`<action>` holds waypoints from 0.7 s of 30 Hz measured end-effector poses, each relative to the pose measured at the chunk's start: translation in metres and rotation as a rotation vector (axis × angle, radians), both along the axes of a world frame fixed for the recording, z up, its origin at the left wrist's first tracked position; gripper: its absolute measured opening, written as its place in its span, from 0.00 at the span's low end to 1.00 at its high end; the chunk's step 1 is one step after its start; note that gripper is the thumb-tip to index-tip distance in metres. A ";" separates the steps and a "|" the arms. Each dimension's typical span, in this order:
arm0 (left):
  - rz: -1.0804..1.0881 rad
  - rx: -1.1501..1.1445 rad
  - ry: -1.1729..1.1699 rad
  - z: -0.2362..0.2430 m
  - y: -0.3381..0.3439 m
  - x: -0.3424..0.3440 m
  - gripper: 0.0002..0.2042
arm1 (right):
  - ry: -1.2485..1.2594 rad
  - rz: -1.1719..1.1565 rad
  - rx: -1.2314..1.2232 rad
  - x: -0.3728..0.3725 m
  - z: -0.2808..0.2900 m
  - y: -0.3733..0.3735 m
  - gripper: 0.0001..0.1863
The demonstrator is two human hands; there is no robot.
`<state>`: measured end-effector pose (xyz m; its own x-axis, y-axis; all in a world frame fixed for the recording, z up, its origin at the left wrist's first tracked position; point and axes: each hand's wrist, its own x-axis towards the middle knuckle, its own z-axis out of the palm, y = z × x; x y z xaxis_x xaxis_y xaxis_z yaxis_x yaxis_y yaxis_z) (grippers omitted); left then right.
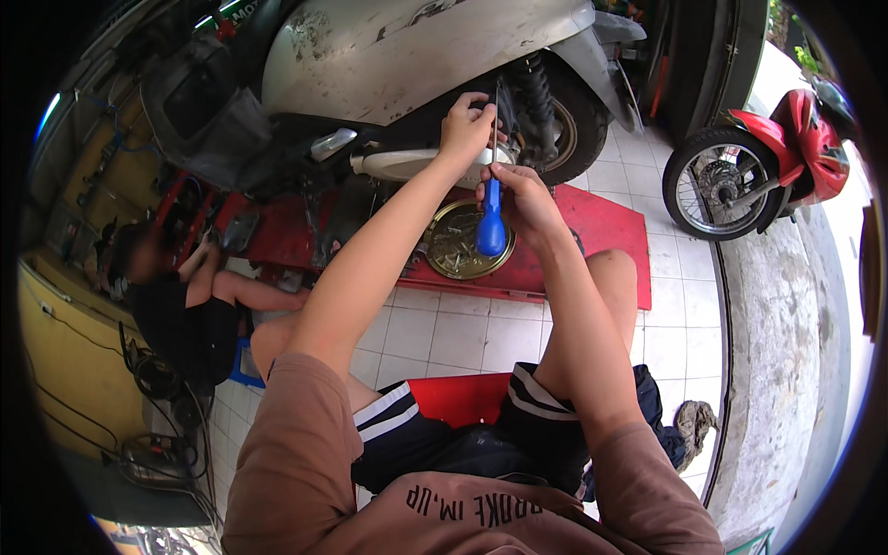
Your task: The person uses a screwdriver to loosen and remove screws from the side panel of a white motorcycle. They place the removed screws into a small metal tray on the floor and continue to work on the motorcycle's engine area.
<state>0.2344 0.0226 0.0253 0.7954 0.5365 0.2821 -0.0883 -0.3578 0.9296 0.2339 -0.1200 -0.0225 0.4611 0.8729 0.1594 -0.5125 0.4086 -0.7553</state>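
A screwdriver [491, 222] with a blue handle points away from me, its long thin shaft reaching toward the scooter's rear side. My right hand [516, 191] is closed around the front of the handle, where the shaft begins. Farther up, my left hand [470, 128] is closed with thumb and fingers at the shaft, close to the engine. The silver scooter [370, 57] stands across the far side, its rear shock absorber [534, 97] just right of the shaft. The screwdriver's tip is too small to make out against the dark parts.
Below my hands, a round metal tray [470, 263] of small parts sits on a red lift platform [606, 242]. Another person [176, 301] sits at the left. A red motorbike [786, 153] stands at the right, and a crumpled rag [696, 427] lies near the wall.
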 end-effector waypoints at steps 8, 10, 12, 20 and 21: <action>-0.210 -0.398 0.533 0.025 -0.033 -0.154 0.31 | 0.070 0.022 0.070 -0.008 0.008 0.018 0.11; -0.383 -0.576 0.550 0.027 -0.043 -0.181 0.31 | 0.076 0.035 0.123 -0.006 0.010 0.022 0.12; -0.379 -0.660 0.417 0.028 -0.064 -0.192 0.29 | 0.134 0.027 0.120 -0.008 0.012 0.027 0.12; 0.026 0.011 0.198 0.030 -0.070 -0.198 0.14 | 0.208 0.133 -0.023 -0.021 0.036 0.023 0.13; 0.074 0.168 0.155 0.027 -0.065 -0.200 0.13 | 0.235 0.138 -0.028 -0.027 0.033 0.023 0.13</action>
<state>0.0344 -0.0427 0.0521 0.7964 0.5509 0.2495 0.0834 -0.5086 0.8570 0.2072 -0.0970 0.0105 0.3585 0.9328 0.0370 -0.7246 0.3031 -0.6189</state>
